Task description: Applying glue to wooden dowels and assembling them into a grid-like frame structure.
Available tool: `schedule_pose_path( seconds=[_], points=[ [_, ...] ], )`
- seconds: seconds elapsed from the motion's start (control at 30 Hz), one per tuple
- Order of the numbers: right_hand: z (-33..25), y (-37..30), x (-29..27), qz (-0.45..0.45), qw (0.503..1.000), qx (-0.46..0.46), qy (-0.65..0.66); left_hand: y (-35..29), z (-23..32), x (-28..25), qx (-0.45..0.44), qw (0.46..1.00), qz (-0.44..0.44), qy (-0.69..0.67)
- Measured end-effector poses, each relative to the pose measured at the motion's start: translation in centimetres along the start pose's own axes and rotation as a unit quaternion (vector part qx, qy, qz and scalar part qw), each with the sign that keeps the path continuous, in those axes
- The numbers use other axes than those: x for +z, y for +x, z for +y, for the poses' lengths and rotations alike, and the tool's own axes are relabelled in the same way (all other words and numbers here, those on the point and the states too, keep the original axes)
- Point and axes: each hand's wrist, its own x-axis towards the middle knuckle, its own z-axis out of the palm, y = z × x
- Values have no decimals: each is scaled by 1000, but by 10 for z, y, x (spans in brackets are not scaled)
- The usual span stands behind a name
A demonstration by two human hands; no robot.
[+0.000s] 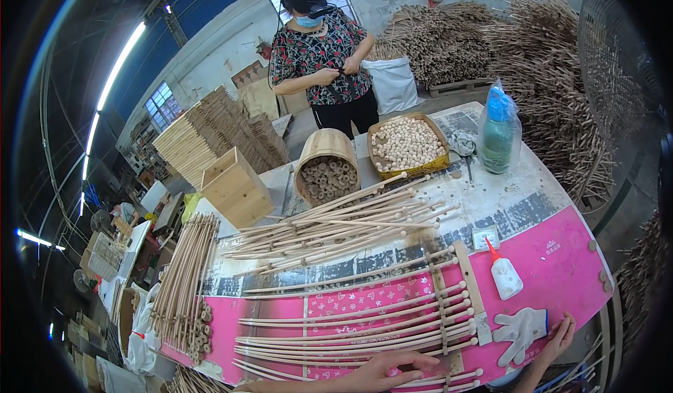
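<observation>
My left hand (pixel 391 369) is over the near end of a row of thin wooden rods (pixel 350 336), its fingers stretched to the right and thumb apart, with nothing seen in it. The rods lie side by side across a slotted wooden strip (pixel 443 309), small round knobs on their right ends. At the table's right front edge is my right hand (pixel 559 338), fingers extended and nothing visible in them. Beside it a grey-white work glove (pixel 519 335) lies flat. A white glue bottle (pixel 505 278) with a red nozzle lies farther back, by a small clear dish (pixel 485 238).
Loose knobbed rods (pixel 336 228) lie mid-table; bundled rods (pixel 184 281) are at left. Behind stand a wooden box (pixel 237 188), a tipped bucket (pixel 327 144) of wooden rings, a yellow tray (pixel 427 167) of beads and a bagged green bottle (pixel 498 137). A masked person (pixel 322 60) stands across.
</observation>
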Motion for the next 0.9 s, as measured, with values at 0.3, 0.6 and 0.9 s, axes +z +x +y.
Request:
schedule_pose_path(
  seconds=[0.3,0.6,0.9],
  points=[
    [0,0,1,3,1000,1,3,1,-5,-2,1,1000,0,-10],
    [-1,-1,0,4,1000,-2,-2,0,-3,0,-26,1000,-2,-9],
    [-2,-2,2,6,1000,3,-3,0,-6,-1,-15,1000,6,-17]
  ],
)
